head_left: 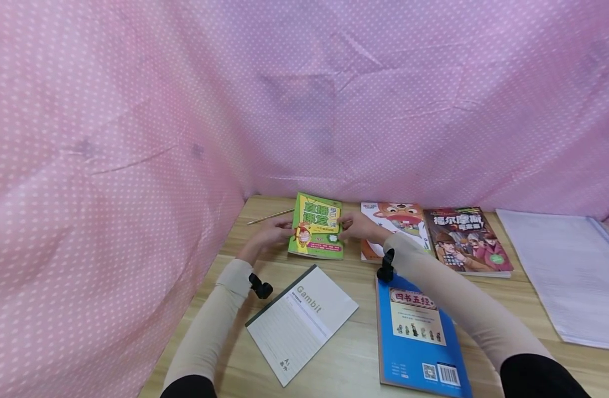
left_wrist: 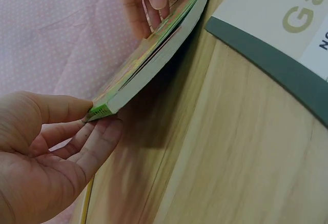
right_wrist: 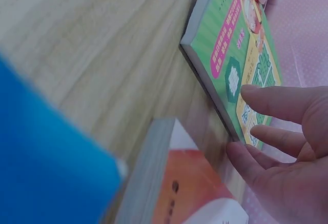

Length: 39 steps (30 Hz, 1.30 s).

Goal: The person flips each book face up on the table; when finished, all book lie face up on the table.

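A green book point(head_left: 316, 243) with a yellow panel and Chinese lettering is at the back of the table. My left hand point(head_left: 275, 232) pinches its left edge, thumb above and fingers beneath; in the left wrist view the book's near edge point(left_wrist: 154, 67) is raised over the wood, with shadow below. At the book's right edge is my right hand point(head_left: 360, 226). In the right wrist view its thumb point(right_wrist: 279, 101) extends over the cover and the other fingers lie loosely by the edge; whether they press on the book is hard to tell.
A thin gold stick point(head_left: 270, 216) lies left of the green book. Nearer are a Gambit notebook point(head_left: 304, 326) and a blue book point(head_left: 414, 365). To the right lie an orange-and-white book point(head_left: 399, 221), a detective comic-style book point(head_left: 466, 243) and a whitish sheet point(head_left: 558, 265). Pink dotted cloth point(head_left: 304, 110) hangs behind.
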### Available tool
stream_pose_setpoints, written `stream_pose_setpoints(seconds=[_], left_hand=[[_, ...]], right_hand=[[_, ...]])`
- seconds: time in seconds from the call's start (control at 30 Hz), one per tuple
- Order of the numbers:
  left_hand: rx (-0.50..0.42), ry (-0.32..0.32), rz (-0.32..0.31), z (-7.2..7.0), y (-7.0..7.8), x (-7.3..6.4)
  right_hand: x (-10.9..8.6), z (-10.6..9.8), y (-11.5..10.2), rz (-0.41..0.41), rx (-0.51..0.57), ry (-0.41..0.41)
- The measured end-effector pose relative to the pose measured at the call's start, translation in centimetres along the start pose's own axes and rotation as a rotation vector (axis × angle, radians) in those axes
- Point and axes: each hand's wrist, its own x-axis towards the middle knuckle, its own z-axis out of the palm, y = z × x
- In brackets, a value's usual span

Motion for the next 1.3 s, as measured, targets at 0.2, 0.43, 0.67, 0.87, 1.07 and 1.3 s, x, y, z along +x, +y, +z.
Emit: stream_pose_setpoints(seconds=[0.2, 0.43, 0.67, 0.87, 1.07, 1.3], left_hand=[[-0.025, -0.019, -0.021, 0.7, -0.1, 0.4], [0.0, -0.04, -0.046, 1.4, -0.1, 0.8], [0.003, -0.056, -0.029, 1.6, -0.3, 1.4], [0.022, -0.058, -0.021, 1.9, -0.2, 1.7], [0.028, -0.063, -0.039, 2.2, -0.1, 1.9], [0.037, -0.083, -0.005, 2.3, -0.1, 2.2]], right_hand=[[0.0, -0.5, 0.3, -0.006, -0.035, 0.011], [0.1, -0.8, 0.9, -0.009, -0.082, 0.021], [0.1, -1.0, 1.1, -0.02, -0.131, 0.029], [0.0, -1.2, 0.9, -0.017, -0.168, 0.028], [0.0, -1.5, 0.9, -0.022, -0.179, 0.029], [0.1, -1.8, 1.1, -0.015, -0.196, 0.027]])
